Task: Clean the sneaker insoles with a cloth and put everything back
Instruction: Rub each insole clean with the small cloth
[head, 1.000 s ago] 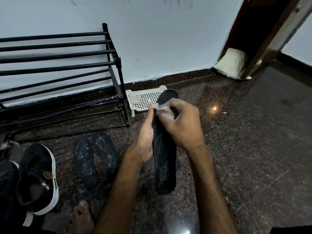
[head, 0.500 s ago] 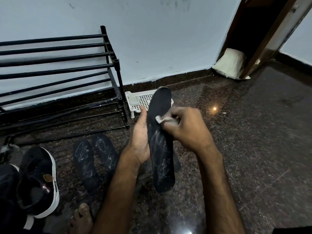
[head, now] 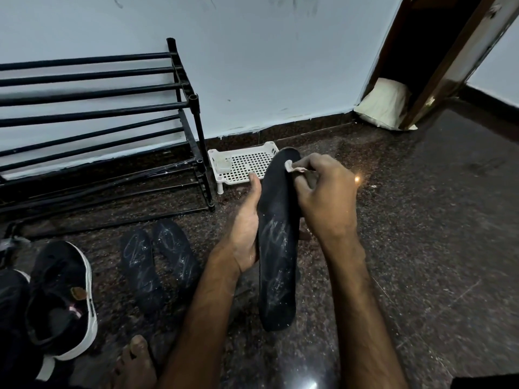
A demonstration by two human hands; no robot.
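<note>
Black insole [head: 278, 251], unreadable white scribbles [head: 273, 231], cloth [head: 295, 167] at toe.

I see a black insole [head: 276, 248] streaked with whitish scribbles, a pale cream cloth [head: 295, 167], a black sneaker [head: 60, 279] with white sole, a white grid-holed tray [head: 247, 165], a black rack [head: 112, 106], and dark brown speckled floor [head: 421, 248].

Dark speckled stone floor [head: 421, 220], black shoe rack [head: 193, 122] and white perforated tray [head: 247, 164] along its wall edge, two scuffed black insoles [head: 137, 265] side by side, black sneaker [head: 60, 299] near them
</note>
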